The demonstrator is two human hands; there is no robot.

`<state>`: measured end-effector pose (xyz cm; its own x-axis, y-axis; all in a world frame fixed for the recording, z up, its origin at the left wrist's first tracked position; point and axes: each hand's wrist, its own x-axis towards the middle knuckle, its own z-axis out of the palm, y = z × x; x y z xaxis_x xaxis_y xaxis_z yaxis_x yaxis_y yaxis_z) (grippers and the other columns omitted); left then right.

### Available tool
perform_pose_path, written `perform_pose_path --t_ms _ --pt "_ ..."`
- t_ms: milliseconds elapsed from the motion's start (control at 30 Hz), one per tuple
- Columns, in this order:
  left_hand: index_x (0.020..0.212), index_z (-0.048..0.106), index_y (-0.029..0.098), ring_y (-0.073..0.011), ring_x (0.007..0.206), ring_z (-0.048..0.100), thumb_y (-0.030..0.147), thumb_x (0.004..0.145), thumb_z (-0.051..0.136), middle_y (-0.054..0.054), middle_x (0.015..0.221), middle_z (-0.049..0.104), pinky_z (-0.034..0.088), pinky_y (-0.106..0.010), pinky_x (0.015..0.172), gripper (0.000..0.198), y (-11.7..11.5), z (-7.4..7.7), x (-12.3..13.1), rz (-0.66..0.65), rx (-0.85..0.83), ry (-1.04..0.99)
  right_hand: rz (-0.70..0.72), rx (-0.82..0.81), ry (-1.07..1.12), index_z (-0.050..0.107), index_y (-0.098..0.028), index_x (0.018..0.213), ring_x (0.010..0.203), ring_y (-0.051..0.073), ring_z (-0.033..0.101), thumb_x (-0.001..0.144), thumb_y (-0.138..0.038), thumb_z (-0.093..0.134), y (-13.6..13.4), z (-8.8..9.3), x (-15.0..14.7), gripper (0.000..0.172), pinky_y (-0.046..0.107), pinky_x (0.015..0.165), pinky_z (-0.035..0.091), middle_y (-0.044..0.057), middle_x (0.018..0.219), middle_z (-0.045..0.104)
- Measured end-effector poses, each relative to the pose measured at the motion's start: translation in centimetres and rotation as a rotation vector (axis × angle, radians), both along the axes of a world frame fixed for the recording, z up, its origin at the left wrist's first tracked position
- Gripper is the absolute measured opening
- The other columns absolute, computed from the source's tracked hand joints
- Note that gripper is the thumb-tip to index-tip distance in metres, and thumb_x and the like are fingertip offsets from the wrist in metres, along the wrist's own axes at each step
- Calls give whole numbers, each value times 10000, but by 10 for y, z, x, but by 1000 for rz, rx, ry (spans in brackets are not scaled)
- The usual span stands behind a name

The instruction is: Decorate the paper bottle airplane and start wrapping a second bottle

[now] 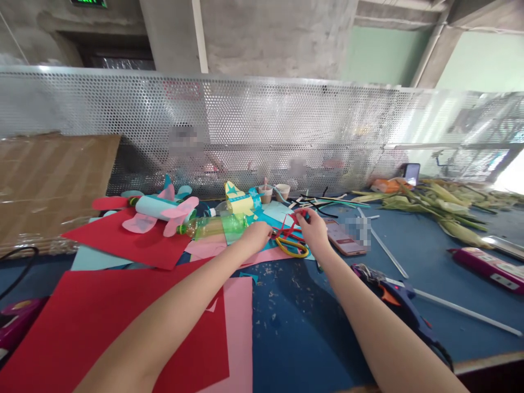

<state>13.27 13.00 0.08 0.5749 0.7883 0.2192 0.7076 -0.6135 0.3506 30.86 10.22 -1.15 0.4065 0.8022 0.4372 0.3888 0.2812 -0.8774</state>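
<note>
My right hand (pixel 311 225) is closed in a pinch on a thin red paper strip (pixel 288 225), which hangs in loops towards my other hand. My left hand (pixel 257 236) has its fingers pressed together at the left end of the red loops; what lies in its fingertips is too small to make out. Yellow-handled scissors (pixel 302 252) lie just below the strip, between the two hands. Left of my left hand lies a clear green plastic bottle (pixel 204 227). A phone (pixel 347 238) rests on the table right of my right hand.
Red paper sheets (pixel 123 322) and a pink sheet (pixel 241 327) cover the left front. Paper-decorated bottles (pixel 153 208) stand behind. A blue glue gun (pixel 405 300), glue sticks (pixel 385 245) and dried husks (pixel 446 207) lie right. Cardboard (pixel 57 185) leans against a perforated metal screen (pixel 254 120).
</note>
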Motion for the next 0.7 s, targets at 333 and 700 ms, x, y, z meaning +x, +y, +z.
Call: perform_pose_path --t_ms 333,700 --pt "726 707 168 -180 654 614 107 637 660 -24 706 705 440 -256 611 117 8 2 -1 -12 -79 -19 -56 150 316 562 -223 899 647 136 565 811 -471 516 1 8 5 267 310 662 533 -10 775 565" --pt "634 650 177 -179 634 597 255 737 652 -3 619 651 447 -273 641 129 -5 3 5 -91 -147 -241 388 301 542 678 -230 875 757 137 641 700 -425 758 -26 37 -21 273 329 802 542 -20 767 662"
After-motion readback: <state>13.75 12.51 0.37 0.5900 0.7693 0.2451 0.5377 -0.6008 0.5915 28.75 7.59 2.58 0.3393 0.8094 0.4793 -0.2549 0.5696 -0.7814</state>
